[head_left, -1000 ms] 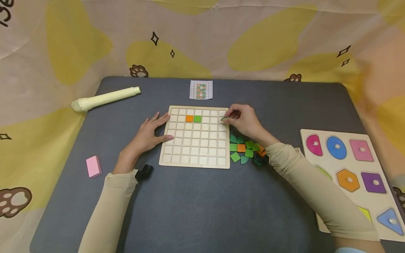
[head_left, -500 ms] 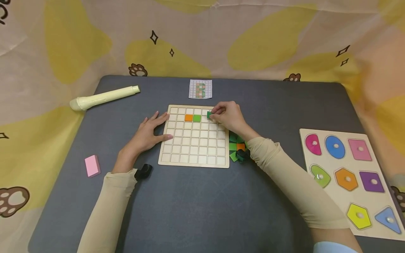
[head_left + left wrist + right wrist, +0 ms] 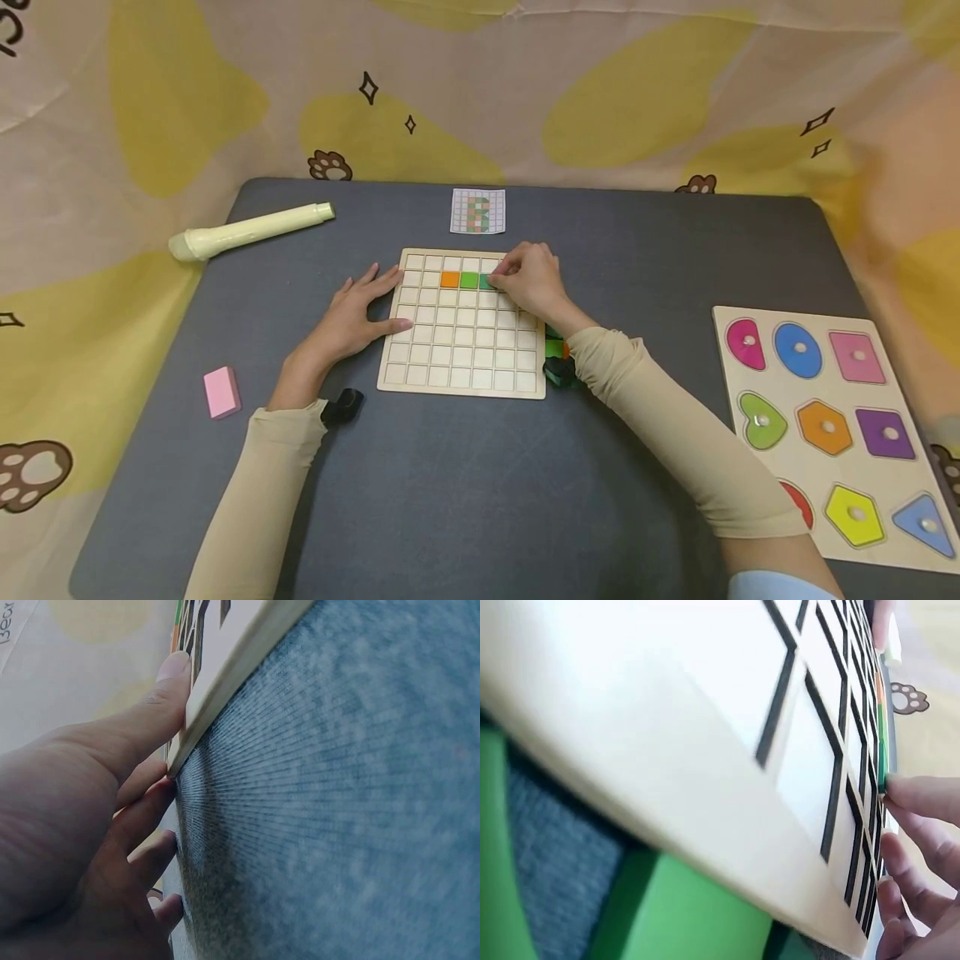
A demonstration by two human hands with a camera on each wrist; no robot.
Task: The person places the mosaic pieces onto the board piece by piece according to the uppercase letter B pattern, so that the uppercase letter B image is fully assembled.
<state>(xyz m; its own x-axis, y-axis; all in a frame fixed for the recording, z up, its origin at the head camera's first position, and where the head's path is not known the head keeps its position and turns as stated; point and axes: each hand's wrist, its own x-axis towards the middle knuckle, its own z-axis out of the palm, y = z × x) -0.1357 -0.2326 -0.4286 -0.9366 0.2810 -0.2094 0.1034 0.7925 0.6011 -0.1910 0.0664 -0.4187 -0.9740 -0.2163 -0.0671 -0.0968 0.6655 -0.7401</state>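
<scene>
A wooden grid board [image 3: 461, 383] lies mid-table. In its second row sit an orange tile [image 3: 449, 280], a light green tile [image 3: 468, 281] and, right beside them, a dark green tile [image 3: 485, 282]. The right hand [image 3: 532, 279] pinches that dark green tile at its cell, its fingertips partly covering it; the right wrist view shows a fingertip against the tile's edge [image 3: 882, 761]. With fingers spread, the left hand [image 3: 345, 321] rests at the board's left edge. Its thumb [image 3: 169, 682] lies on the rim in the left wrist view.
Loose green and orange tiles [image 3: 553, 347] lie by the board's right edge, partly under the right wrist. A small pattern card [image 3: 477, 211] is behind the board. Around them are a cream microphone-shaped stick [image 3: 255, 231], a pink block [image 3: 222, 392] and a shape puzzle [image 3: 795, 483].
The right hand has moved left over the board with the dark green tile and lowered it to the cell beside the light green one. The left hand has stayed put.
</scene>
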